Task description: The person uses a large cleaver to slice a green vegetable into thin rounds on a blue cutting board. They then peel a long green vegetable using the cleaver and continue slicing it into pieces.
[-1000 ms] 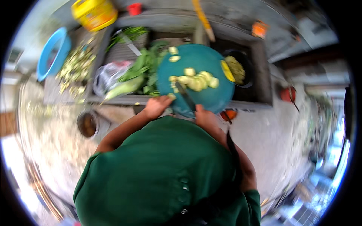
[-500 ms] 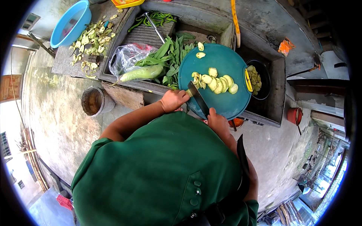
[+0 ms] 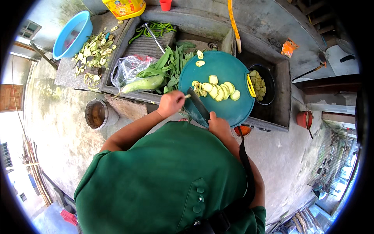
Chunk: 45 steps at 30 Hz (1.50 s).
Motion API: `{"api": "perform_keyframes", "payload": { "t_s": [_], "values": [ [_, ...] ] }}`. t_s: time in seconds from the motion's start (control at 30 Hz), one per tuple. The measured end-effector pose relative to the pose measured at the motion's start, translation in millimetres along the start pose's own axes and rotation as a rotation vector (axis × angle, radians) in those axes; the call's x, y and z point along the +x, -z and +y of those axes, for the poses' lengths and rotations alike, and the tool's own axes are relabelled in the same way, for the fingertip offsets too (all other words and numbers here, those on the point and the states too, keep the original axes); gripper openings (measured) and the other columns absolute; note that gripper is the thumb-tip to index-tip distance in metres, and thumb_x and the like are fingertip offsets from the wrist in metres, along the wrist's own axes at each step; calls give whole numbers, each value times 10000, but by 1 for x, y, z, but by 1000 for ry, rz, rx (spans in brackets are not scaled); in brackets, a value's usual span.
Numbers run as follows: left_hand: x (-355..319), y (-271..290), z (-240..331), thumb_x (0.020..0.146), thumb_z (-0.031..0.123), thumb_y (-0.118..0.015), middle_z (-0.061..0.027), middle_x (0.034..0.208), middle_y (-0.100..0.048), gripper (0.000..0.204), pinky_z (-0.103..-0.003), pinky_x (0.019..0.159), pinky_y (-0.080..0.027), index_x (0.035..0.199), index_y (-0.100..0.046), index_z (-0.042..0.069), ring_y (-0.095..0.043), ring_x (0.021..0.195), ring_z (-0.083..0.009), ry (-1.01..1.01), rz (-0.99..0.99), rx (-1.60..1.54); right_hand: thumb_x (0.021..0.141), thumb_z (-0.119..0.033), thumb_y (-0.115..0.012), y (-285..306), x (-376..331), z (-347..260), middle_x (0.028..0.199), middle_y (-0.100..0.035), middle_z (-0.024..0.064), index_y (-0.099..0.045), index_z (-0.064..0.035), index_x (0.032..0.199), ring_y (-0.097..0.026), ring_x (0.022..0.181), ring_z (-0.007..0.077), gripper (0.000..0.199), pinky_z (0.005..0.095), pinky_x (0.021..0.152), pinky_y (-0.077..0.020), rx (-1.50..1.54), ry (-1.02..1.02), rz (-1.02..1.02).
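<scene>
On the round teal cutting board (image 3: 218,111) lies a row of round, pale-green vegetable slices (image 3: 220,93), with smaller offcuts beside them and two pieces at the far edge. A dark-bladed kitchen knife (image 3: 199,107) rests over the board's near-left side, its handle gripped in my right hand (image 3: 219,125). My left hand (image 3: 170,104) is just off the board's left edge, fingers pinched around a small greenish vegetable stub (image 3: 187,96) close to the knife tip. Right of the board, a dark bowl (image 3: 272,86) holds cut slices.
Leafy greens (image 3: 173,68), a bagged pale-green long vegetable (image 3: 143,84) and green peppers (image 3: 157,29) lie in the concrete sink's left part. Peelings (image 3: 95,50) and a blue basin (image 3: 74,35) are on the left ledge. A bucket (image 3: 97,113) stands below.
My left hand has drawn away from the knife to the left, still pinching the stub. The knife stays over the board in my right hand. The whole view has shifted slightly.
</scene>
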State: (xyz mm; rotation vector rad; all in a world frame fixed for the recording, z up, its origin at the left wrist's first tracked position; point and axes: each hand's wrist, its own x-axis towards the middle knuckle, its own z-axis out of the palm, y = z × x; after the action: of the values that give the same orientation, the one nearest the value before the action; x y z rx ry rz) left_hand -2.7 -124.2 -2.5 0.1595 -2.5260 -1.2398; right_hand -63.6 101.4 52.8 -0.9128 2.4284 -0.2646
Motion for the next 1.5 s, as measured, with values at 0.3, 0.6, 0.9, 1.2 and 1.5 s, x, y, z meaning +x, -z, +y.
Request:
{"api": "perform_keyframes", "payload": {
  "t_s": [0.3, 0.6, 0.9, 1.2, 1.5],
  "values": [
    [64, 20, -9, 759, 26, -441, -148, 800, -588, 107, -247, 400, -321, 824, -466, 106, -590, 656, -225, 850, 5, -1328, 816, -148, -515, 2, -16, 26, 620, -545, 229, -399, -8, 933, -548, 606, 419, 216, 492, 518, -411, 381, -6, 346],
    [133, -35, 14, 759, 116, -563, -64, 826, -577, 209, -300, 522, -455, 961, -600, 80, -586, 749, -221, 525, -565, -230, 830, -121, -489, -12, -39, 61, 561, -549, 147, -397, 4, 840, -551, 429, 237, 156, 346, 436, -423, 523, -114, 431],
    [118, -52, 33, 704, 161, -628, -99, 857, -545, 146, -399, 669, -450, 784, -541, 74, -561, 821, -305, -69, -571, 321, 823, -149, -502, -8, -47, 50, 600, -554, 220, -407, -23, 883, -558, 569, 402, 169, 462, 497, -421, 513, -208, 348],
    [110, -49, 2, 680, 46, -610, -109, 858, -559, 172, -387, 676, -443, 824, -518, 65, -561, 808, -315, -87, -474, 144, 820, -142, -503, -9, -37, 39, 558, -540, 207, -404, -22, 862, -560, 546, 389, 161, 462, 496, -422, 604, -167, 346],
    [117, -30, 21, 759, 52, -571, -88, 856, -587, 199, -288, 523, -443, 955, -606, 64, -584, 638, -178, 455, -386, -311, 827, -135, -504, -19, -21, 48, 541, -535, 150, -392, 8, 844, -562, 432, 229, 183, 343, 430, -430, 490, -75, 444]
  ]
}}
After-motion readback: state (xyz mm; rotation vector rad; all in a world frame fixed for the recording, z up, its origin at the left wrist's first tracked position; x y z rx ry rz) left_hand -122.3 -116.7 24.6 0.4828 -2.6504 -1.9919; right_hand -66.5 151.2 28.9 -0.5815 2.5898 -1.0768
